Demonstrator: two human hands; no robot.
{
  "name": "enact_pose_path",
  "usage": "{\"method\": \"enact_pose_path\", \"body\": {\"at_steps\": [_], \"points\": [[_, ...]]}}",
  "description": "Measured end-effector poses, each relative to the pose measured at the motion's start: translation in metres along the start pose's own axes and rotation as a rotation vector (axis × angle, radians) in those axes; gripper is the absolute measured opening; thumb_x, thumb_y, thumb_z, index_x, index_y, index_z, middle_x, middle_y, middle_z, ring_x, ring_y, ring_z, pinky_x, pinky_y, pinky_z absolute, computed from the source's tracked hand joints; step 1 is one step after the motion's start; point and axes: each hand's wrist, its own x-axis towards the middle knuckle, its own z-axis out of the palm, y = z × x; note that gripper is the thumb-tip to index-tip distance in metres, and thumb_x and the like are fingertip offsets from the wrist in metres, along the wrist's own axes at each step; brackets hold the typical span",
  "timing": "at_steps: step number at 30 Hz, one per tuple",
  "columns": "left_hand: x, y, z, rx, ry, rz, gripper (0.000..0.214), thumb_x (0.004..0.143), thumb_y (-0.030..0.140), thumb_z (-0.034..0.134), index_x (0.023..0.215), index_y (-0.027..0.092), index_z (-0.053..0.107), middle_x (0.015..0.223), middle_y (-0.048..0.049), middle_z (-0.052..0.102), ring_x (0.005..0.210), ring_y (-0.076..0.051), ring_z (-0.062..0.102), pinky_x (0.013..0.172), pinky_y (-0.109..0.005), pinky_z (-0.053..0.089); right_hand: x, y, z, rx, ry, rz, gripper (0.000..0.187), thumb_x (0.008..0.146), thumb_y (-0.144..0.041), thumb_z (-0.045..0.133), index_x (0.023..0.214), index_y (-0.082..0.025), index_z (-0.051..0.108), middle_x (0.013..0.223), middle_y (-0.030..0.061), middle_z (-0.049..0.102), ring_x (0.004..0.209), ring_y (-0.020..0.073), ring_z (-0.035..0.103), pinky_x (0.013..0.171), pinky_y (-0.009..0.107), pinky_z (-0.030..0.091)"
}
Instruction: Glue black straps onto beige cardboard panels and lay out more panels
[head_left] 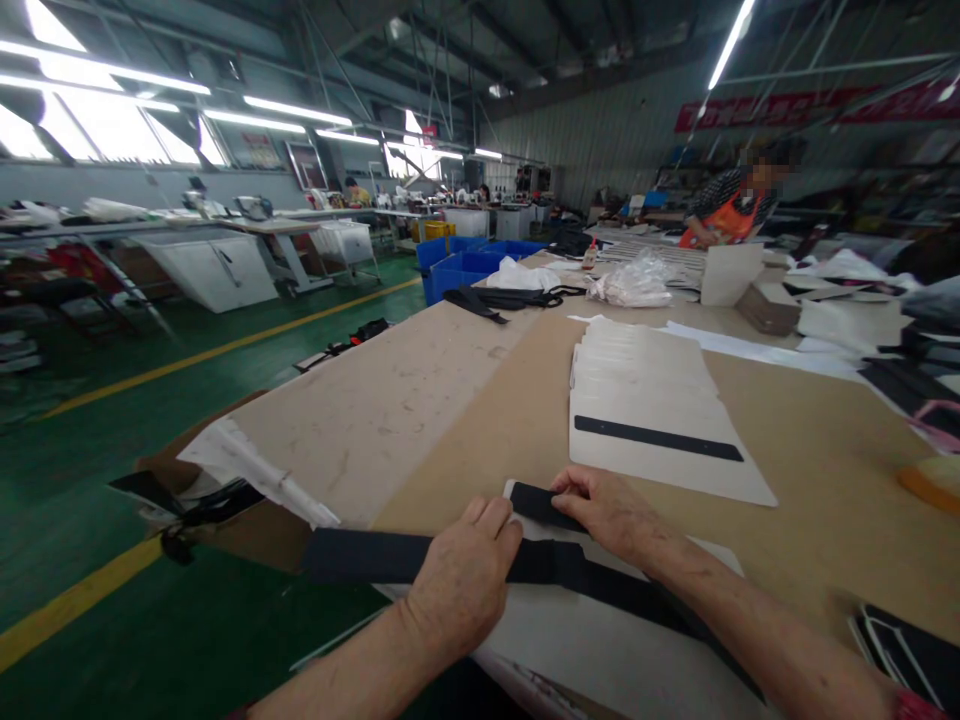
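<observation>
My left hand [463,578] lies on a long black fabric strap [360,556] at the table's near edge, fingers curled down and pressing it. My right hand [609,515] pinches the folded end of a black strip [541,503] against a white card [600,640] under both hands. The strap runs from the table's left edge under my hands toward the right. A stack of white cards [645,400] with a black strip [658,438] across the top one lies just beyond my hands.
The wide brown table [825,470] stretches ahead. Farther back lie black straps [499,298], clear plastic bags [634,283], boxes [765,305]. A person in an orange apron [731,210] works at the far end. Blue bins [465,265] stand left on the green floor.
</observation>
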Motion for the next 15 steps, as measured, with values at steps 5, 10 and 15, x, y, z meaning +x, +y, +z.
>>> {"method": "enact_pose_path", "body": {"at_steps": [5, 10, 15], "points": [[0.0003, -0.0008, 0.0026, 0.058, -0.002, 0.012, 0.04, 0.079, 0.007, 0.045, 0.116, 0.017, 0.058, 0.15, -0.0074, 0.04, 0.119, -0.028, 0.046, 0.099, -0.042, 0.049, 0.003, 0.0026, 0.002, -0.043, -0.006, -0.026, 0.008, 0.08, -0.021, 0.058, 0.08, -0.019, 0.066, 0.068, -0.0012, 0.065, 0.064, 0.0134, 0.055, 0.062, 0.025, 0.038], [0.0028, -0.0009, 0.0002, 0.082, -0.037, 0.054, 0.038, 0.081, 0.009, 0.046, 0.116, 0.016, 0.059, 0.148, -0.0068, 0.045, 0.116, -0.026, 0.048, 0.098, -0.039, 0.05, 0.0056, 0.0009, 0.004, -0.092, 0.001, -0.033, 0.009, 0.08, -0.02, 0.058, 0.081, -0.019, 0.067, 0.07, -0.0001, 0.068, 0.066, 0.014, 0.057, 0.063, 0.026, 0.038], [0.0062, 0.0004, -0.0043, 0.129, -0.071, 0.068, 0.036, 0.081, 0.011, 0.047, 0.114, 0.014, 0.061, 0.146, -0.0092, 0.048, 0.115, -0.027, 0.05, 0.099, -0.039, 0.048, 0.0062, -0.0026, 0.0024, -0.093, -0.011, -0.022, 0.01, 0.08, -0.023, 0.059, 0.083, -0.019, 0.067, 0.071, 0.0002, 0.067, 0.066, 0.0138, 0.057, 0.063, 0.026, 0.038]]}}
